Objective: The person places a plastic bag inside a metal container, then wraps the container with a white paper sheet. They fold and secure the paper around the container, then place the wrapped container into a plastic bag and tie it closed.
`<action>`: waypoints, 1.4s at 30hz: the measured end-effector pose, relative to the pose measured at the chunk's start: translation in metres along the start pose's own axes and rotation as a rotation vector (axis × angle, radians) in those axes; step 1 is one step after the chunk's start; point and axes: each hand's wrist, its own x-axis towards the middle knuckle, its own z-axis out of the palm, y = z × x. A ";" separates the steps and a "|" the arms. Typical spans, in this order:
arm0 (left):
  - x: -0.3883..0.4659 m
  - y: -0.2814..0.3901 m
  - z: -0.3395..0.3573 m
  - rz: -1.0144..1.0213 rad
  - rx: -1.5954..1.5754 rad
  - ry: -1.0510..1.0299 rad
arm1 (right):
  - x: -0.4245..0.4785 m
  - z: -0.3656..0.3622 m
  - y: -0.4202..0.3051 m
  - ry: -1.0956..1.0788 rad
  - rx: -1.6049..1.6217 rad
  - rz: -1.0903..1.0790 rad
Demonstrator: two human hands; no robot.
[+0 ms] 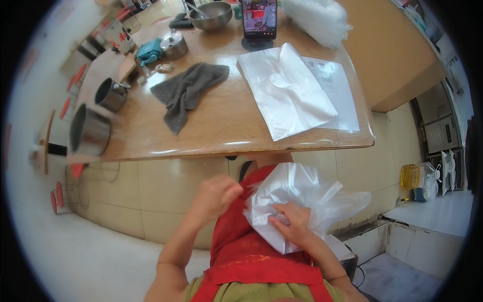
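Observation:
A crumpled stack of clear plastic bags (290,177) lies across my lap, over a red apron (260,264). My right hand (292,222) presses on the bags with its fingers curved; whether it pinches a layer is unclear. To the left of the bags my left hand (220,194) is raised with bent fingers, slightly blurred, and whether it holds a bit of film cannot be made out. On the wooden table (211,139) before me, a flat pile of white plastic bags (290,94) partly covers a printed sheet of paper (339,98).
A grey cloth (185,90) lies mid-table. Metal cups (90,130) stand at the left, a lidded metal pot (174,45) and steel bowl (211,17) farther back. A phone (259,19) stands upright near a bulky plastic bundle (319,19). The table edge crosses above my lap.

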 end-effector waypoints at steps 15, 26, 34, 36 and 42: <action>-0.028 0.000 0.065 -0.490 -1.041 -0.139 | 0.005 -0.012 -0.015 0.000 0.013 -0.062; -0.023 0.023 0.062 -0.271 -0.974 -0.105 | 0.008 -0.018 -0.025 0.011 0.047 -0.076; -0.017 0.016 0.075 -0.371 -1.159 -0.244 | 0.009 -0.028 -0.027 -0.020 0.050 -0.032; -0.016 0.023 0.074 -0.328 -1.155 -0.152 | 0.009 -0.030 -0.029 -0.038 0.033 -0.004; -0.009 0.040 0.072 -0.234 -1.010 -0.125 | 0.015 -0.024 -0.033 0.052 0.115 0.094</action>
